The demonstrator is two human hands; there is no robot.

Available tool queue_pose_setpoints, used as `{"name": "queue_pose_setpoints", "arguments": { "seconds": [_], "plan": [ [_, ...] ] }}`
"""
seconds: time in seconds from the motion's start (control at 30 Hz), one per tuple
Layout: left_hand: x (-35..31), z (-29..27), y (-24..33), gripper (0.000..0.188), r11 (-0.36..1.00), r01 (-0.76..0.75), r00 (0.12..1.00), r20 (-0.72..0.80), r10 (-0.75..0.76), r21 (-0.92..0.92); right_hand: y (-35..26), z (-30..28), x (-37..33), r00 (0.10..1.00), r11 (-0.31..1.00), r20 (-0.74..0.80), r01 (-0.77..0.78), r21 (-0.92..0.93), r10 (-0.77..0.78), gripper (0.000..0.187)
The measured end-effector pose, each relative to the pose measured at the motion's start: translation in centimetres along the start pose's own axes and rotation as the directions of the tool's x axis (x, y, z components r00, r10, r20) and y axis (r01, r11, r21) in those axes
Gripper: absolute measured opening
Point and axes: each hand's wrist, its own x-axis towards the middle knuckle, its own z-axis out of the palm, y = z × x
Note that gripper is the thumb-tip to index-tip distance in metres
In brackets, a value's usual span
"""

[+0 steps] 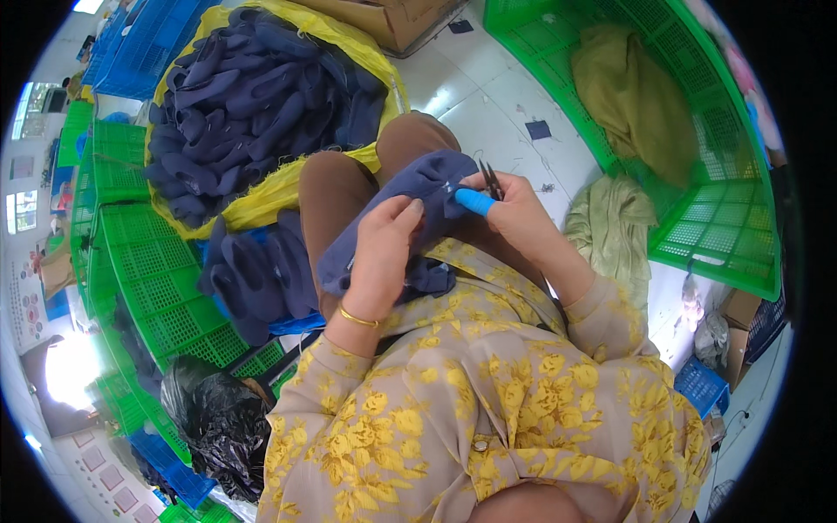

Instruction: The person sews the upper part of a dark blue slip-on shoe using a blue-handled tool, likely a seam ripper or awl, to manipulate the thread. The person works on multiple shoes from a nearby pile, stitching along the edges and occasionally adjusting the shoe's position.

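Observation:
Across my lap lies a navy blue fabric slipper [427,179], soft and shoe-shaped, with small pale thread bits on it. My left hand [382,248] is closed on its near side, thumb and fingers pressing the cloth. At its far right end my right hand [521,216], a blue wrap around one digit, pinches the fabric edge. The same hand holds small dark thread snips [492,181], their points facing up and away from me. More navy cloth [429,277] is bunched under my left wrist; whether it is part of the same piece I cannot tell.
A yellow sack [288,183] heaped with navy slippers [253,96] stands ahead left. More slippers [253,279] lie beside my left knee. Green crates [157,279] line the left; a large green crate [728,248] holds olive cloth [636,96] at right. A black plastic bag [214,427] sits lower left.

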Motion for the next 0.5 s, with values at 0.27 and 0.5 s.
{"name": "queue_pose_setpoints", "arguments": {
  "seconds": [0.27, 0.5],
  "plan": [
    [-3.3, -1.0, -0.9, 0.017, 0.999, -0.036, 0.999, -0.002, 0.036, -0.033, 2.8, -0.1, 0.3, 0.989, 0.994, 0.118, -0.092, 0.06, 0.084, 0.014],
    [-2.9, -1.1, -1.9, 0.016, 0.919, 0.026, 0.998, 0.067, 0.0, -0.394, 1.6, 0.2, 0.1, 0.951, 0.936, 0.183, -0.285, 0.209, 0.248, 0.012]
  ]
}}
